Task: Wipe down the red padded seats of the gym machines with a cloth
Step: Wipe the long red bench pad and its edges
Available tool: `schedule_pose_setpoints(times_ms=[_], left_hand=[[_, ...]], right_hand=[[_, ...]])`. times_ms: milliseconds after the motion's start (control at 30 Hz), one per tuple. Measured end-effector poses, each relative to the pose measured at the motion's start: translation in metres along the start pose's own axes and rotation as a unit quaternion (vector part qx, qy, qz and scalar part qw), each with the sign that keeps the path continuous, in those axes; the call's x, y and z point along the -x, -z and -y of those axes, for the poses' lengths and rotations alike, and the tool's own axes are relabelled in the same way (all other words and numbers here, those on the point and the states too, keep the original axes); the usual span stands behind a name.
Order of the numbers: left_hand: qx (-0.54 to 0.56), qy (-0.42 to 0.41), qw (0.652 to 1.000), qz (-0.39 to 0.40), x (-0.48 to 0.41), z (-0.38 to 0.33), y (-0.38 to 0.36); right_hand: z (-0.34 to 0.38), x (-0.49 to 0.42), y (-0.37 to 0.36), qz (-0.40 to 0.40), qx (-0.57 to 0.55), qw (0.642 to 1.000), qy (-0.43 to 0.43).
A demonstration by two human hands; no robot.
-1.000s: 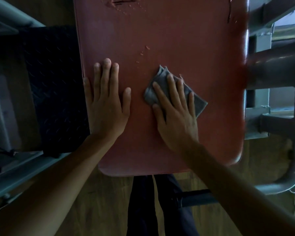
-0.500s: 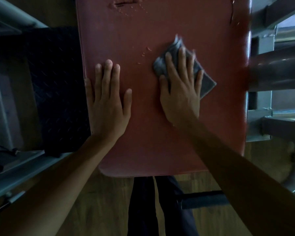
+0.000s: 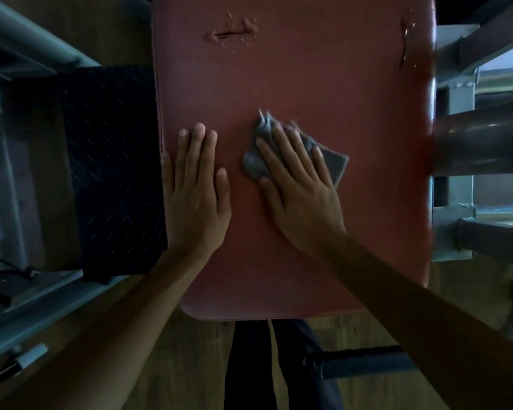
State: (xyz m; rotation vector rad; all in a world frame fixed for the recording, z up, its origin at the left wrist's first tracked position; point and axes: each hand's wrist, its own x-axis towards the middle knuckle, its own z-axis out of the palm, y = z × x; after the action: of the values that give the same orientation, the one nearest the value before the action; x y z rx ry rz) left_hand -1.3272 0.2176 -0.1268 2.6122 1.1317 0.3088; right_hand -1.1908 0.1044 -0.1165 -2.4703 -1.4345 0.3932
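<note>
Two hands on a red seat [image 3: 308, 69]

The left hand [image 3: 197, 199] lies flat, fingers close together. The right hand [image 3: 302, 199] presses a grey cloth [image 3: 335, 164], fingers spread.

Cloth [image 3: 336, 164] on seat [image 3: 308, 72] (under right hand [image 3: 302, 199])

No readable text, label, brand, number or sign shows anywhere.
</note>
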Motion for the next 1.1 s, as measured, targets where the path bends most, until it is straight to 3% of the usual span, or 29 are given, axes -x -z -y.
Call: schedule_pose_setpoints(times_ms=[67, 133, 200, 300, 367, 433, 567, 733, 900, 1100], left_hand=[[0.001, 0.002, 1.0, 0.002, 0.001, 0.001, 0.0], [-0.01, 0.003, 1.0, 0.003, 0.001, -0.001, -0.001], [-0.01, 0.008, 1.0, 0.002, 0.001, -0.001, -0.002], [-0.009, 0.008, 1.0, -0.001, 0.001, 0.001, -0.001], [-0.013, 0.008, 1.0, 0.001, 0.001, 0.001, -0.001], [-0.016, 0.014, 1.0, -0.001, 0.001, 0.0, 0.0], [-0.03, 0.008, 1.0, 0.002, 0.0, -0.001, -0.002], [-0.036, 0.003, 0.999, 0.02, -0.002, -0.002, 0.001], [-0.048, 0.024, 0.998, 0.03, -0.016, -0.015, 0.005], [-0.064, -0.118, 0.99, 0.044, -0.047, -0.062, -0.022]], right_hand=[[-0.02, 0.004, 0.002, -0.018, 0.011, 1.0, -0.013], [-0.025, -0.028, 0.005, -0.049, -0.009, 0.993, -0.105], [-0.004, -0.058, 0.001, -0.044, -0.025, 0.988, -0.145], [0.02, -0.034, -0.007, -0.023, -0.012, 0.999, -0.033], [-0.001, 0.0, -0.004, -0.015, 0.02, 0.999, 0.031], [-0.028, -0.003, -0.001, -0.047, 0.047, 0.998, 0.022], [-0.015, -0.047, -0.001, -0.06, 0.028, 0.99, -0.127], [-0.003, 0.015, -0.008, -0.014, 0.033, 0.999, -0.026], [-0.035, 0.056, 0.002, -0.032, 0.033, 0.991, -0.126], [-0.061, 0.043, 0.013, -0.047, 0.001, 0.963, -0.266]])
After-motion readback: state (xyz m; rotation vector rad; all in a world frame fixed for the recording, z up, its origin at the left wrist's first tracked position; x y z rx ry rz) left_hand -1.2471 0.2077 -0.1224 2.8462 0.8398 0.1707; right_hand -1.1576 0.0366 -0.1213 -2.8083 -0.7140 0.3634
